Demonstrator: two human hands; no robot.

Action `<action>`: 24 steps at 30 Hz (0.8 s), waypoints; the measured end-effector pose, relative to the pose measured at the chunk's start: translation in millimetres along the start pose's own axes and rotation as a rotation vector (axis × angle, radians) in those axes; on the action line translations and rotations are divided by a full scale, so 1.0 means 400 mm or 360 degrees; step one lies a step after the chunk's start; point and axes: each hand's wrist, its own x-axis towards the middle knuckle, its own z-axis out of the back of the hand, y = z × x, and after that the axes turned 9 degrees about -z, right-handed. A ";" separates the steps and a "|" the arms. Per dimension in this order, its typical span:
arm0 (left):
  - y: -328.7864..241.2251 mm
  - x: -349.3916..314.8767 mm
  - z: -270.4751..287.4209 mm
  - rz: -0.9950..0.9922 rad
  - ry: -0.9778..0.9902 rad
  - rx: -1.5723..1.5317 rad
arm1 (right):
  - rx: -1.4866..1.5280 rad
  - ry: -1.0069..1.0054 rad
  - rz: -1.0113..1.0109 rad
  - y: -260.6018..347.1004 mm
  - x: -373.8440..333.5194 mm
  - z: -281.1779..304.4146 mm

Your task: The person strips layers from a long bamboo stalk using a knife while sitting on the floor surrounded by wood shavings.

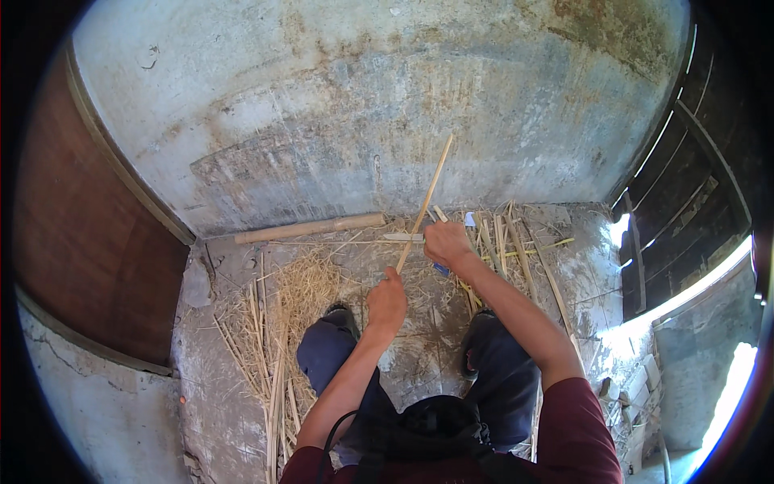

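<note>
My left hand [387, 304] is closed round the lower end of a thin, pale bamboo strip [435, 177]. The strip slants up and to the right toward the wall. In my closed right hand [446, 244] is a knife, its handle hidden by the fingers. Its short blade [401, 237] points left and meets or crosses the strip a little above my left hand; whether it cuts in, I cannot tell. Beside my left forearm lies a heap of fine shavings [302, 286], and long split strips [276, 395] lie left of it.
A bamboo pole [310, 228] lies along the foot of the stained wall [387, 121]. More strips [508, 242] are piled beyond my right forearm. A brown door panel [97, 218] stands left, dark boards [685, 194] right. Rubble [641, 387] lies at lower right.
</note>
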 end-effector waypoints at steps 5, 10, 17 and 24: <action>0.041 -0.002 -0.031 0.0058 -0.0054 -0.0082 | -0.0102 0.0163 -0.0038 0.032 0.020 -0.013; -0.033 -0.051 -0.006 -0.0070 0.0125 -0.0082 | -0.0126 -0.0015 -0.0794 -0.263 0.101 -0.050; 0.008 -0.061 0.006 -0.0148 0.0100 -0.0304 | 0.0030 -0.0070 -0.0853 -0.363 0.041 -0.051; 0.025 -0.012 0.043 -0.0123 0.0050 -0.0599 | 0.0325 -0.0017 -0.0398 -0.201 0.012 0.011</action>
